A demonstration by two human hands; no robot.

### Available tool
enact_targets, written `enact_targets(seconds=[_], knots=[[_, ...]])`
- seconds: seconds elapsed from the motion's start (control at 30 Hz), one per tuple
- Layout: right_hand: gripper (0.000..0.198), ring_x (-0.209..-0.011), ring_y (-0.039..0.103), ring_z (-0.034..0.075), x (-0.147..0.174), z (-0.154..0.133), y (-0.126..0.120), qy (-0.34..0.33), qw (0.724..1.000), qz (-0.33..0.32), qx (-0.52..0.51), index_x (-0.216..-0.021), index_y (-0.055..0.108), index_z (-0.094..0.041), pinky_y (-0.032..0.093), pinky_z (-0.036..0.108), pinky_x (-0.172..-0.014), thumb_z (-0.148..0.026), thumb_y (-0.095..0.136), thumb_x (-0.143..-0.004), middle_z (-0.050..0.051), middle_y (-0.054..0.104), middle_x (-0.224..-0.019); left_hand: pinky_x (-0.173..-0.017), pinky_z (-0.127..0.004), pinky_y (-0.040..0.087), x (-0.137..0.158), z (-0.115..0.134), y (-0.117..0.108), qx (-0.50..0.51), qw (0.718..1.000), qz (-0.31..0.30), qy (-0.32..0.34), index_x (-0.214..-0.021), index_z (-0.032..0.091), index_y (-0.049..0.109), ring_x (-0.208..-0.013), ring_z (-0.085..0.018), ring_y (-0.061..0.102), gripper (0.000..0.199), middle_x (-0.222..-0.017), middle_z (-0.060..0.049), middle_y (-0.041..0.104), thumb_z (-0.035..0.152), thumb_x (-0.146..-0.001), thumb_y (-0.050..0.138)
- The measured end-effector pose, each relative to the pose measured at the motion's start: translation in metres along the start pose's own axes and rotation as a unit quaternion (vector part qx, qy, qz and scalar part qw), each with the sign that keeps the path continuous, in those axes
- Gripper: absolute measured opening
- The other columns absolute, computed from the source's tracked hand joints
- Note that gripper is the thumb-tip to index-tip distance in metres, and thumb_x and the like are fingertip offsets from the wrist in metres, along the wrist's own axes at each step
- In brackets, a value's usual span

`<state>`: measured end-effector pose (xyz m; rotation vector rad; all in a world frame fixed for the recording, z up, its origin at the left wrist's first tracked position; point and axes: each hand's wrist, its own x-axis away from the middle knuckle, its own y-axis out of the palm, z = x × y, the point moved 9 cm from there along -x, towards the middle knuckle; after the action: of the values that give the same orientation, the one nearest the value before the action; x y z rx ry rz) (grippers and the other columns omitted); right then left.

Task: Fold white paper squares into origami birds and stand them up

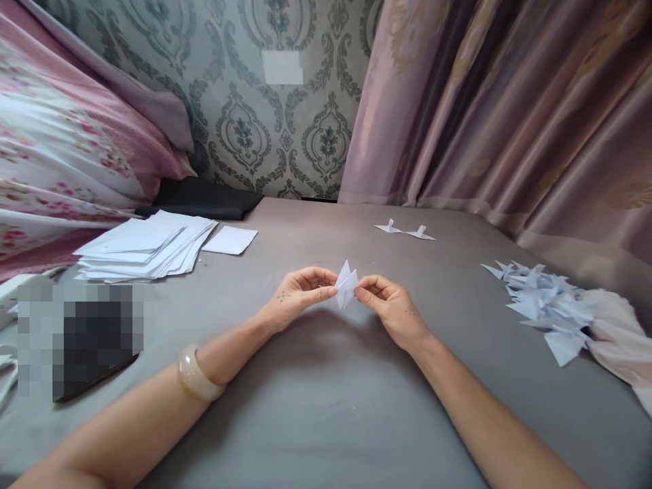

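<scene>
A small white folded paper (347, 288), diamond-shaped with pointed tips at the top, is held upright just above the grey table between both hands. My left hand (304, 291) pinches its left edge between thumb and fingers. On the opposite side, my right hand (390, 302) grips the right edge in the same way. The paper's lower point faces down, and small parts of its sides are hidden behind the fingertips. A pale bangle circles my left wrist.
Stacked white paper sheets (147, 248) lie at the left beside a smaller square sheet (231, 240). A blurred dark device (96, 339) is nearer me. Two folded paper birds (420, 233) stand at the back right; a heap of folded paper pieces (547, 302) lies far right by cloth.
</scene>
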<state>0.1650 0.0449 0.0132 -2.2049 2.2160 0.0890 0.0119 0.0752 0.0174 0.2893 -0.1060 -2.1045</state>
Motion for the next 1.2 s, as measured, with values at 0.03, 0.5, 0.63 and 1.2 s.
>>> enact_targets(seconds=[0.03, 0.5, 0.63, 1.2], knots=[[0.026, -0.073, 0.058, 0.013, 0.0, 0.001, 0.0, 0.002, 1.0, -0.002, -0.004, -0.079, 0.064, -0.021, 0.046, 0.029, -0.074, -0.042, 0.076, -0.068, 0.0, 0.065, -0.078, -0.087, -0.034, 0.048, 0.0, 0.0, 0.001, 0.006, 1.0, -0.003, 0.002, -0.094, 0.015, 0.068, -0.088, -0.016, 0.064, 0.024, -0.095, -0.006, 0.069, 0.026, -0.073, 0.075], [0.023, -0.087, 0.062, 0.017, 0.002, -0.002, 0.009, 0.001, 0.998, -0.051, -0.025, -0.088, 0.069, -0.024, 0.047, 0.038, -0.088, -0.041, 0.072, -0.073, 0.002, 0.07, -0.092, -0.079, -0.031, 0.049, 0.002, 0.003, 0.011, 0.045, 0.998, -0.045, -0.009, -0.091, 0.016, 0.069, -0.082, -0.014, 0.063, 0.017, -0.088, -0.004, 0.069, 0.022, -0.075, 0.074], [0.021, -0.087, 0.061, 0.017, 0.003, -0.003, 0.01, -0.006, 0.998, -0.061, -0.014, -0.087, 0.068, -0.023, 0.047, 0.036, -0.087, -0.04, 0.071, -0.075, 0.001, 0.069, -0.089, -0.073, -0.027, 0.048, 0.002, 0.0, 0.008, 0.008, 1.0, -0.025, -0.012, -0.092, 0.016, 0.07, -0.078, -0.013, 0.061, 0.018, -0.088, -0.005, 0.069, 0.025, -0.076, 0.072], [0.019, -0.073, 0.062, 0.014, 0.01, -0.021, 0.022, -0.06, 0.994, -0.039, 0.078, -0.08, 0.062, -0.022, 0.049, 0.029, -0.071, -0.039, 0.069, -0.076, 0.0, 0.066, -0.077, -0.088, -0.032, 0.047, 0.003, -0.002, 0.019, 0.054, 0.997, -0.05, -0.002, -0.098, 0.016, 0.063, -0.094, -0.016, 0.062, 0.023, -0.102, -0.006, 0.066, 0.024, -0.078, 0.071]])
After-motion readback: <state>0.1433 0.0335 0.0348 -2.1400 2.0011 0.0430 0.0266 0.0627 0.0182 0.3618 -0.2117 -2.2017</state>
